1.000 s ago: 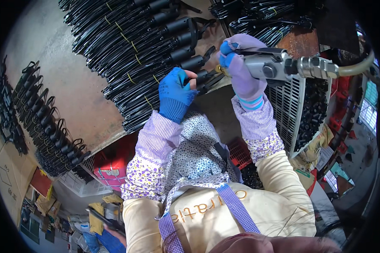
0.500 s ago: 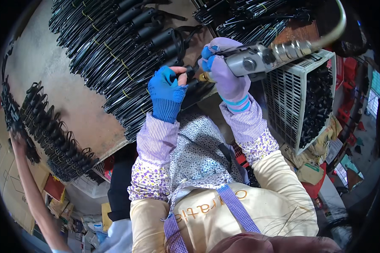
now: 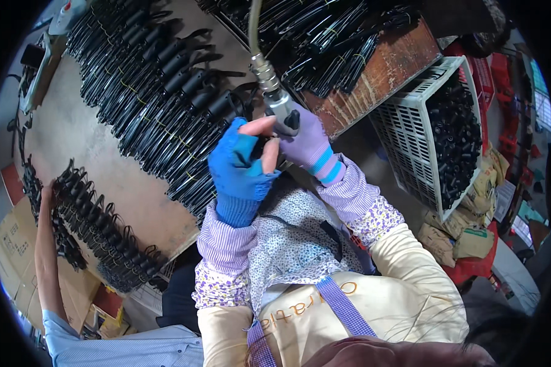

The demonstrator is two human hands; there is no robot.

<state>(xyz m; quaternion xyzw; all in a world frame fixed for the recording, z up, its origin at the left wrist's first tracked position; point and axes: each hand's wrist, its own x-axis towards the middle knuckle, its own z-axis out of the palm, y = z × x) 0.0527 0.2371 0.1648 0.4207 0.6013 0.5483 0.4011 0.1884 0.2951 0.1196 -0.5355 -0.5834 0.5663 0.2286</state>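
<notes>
My left hand (image 3: 242, 168), in a blue glove with bare thumb and fingertip, is curled in a pinch. What lies between its fingers is mostly hidden; only something dark shows. Close against it, my right hand (image 3: 309, 144) in a lavender glove grips a silver metal air gun (image 3: 281, 109). A hose (image 3: 254, 27) runs up from its coupling, and the nozzle end is out of sight behind my hands. Just beyond my left hand lie rows of thin black rods (image 3: 147, 122) with black cylindrical handles (image 3: 193, 82), tied with yellow bands.
A pale slatted crate (image 3: 404, 150) holding small black parts (image 3: 453, 140) stands at the right. More black rods (image 3: 330, 37) lie on a worn brown board (image 3: 379, 82). At the left, another person's arm (image 3: 49, 263) reaches to a row of black pieces (image 3: 104, 220).
The air gun has swung round, its hose now rising upward instead of to the right. My right hand has moved left, nearer my left hand. The black cylinder in my left fingers is now mostly hidden.
</notes>
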